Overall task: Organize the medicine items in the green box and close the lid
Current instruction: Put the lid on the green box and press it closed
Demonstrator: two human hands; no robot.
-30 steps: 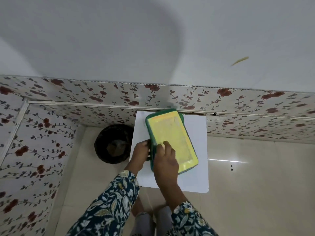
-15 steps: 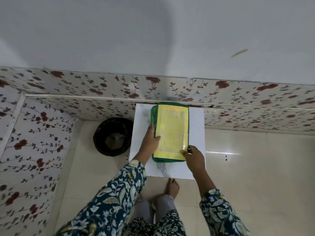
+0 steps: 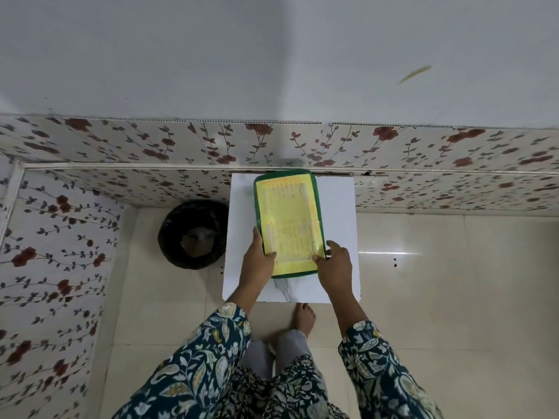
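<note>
Green box on white table, lid shut (looks so). Left hand, right hand grip near corners. Next: press lid tight.

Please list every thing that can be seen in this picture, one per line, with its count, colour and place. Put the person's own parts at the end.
green box: one, green rim with yellow printed lid, closed, lying on the white table, far end near the wall.
white table: one, white, against the floral wall, centre of view.
bin: one, black, on the floor left of the table.
floral wall panels: cream with red flowers, along the back and left.
floor tiles: cream, glossy.
left hand: one, on the box's near left edge.
right hand: one, at the box's near right corner.
sleeves: two, dark teal, floral.
foot: one, bare, below the table.
</note>
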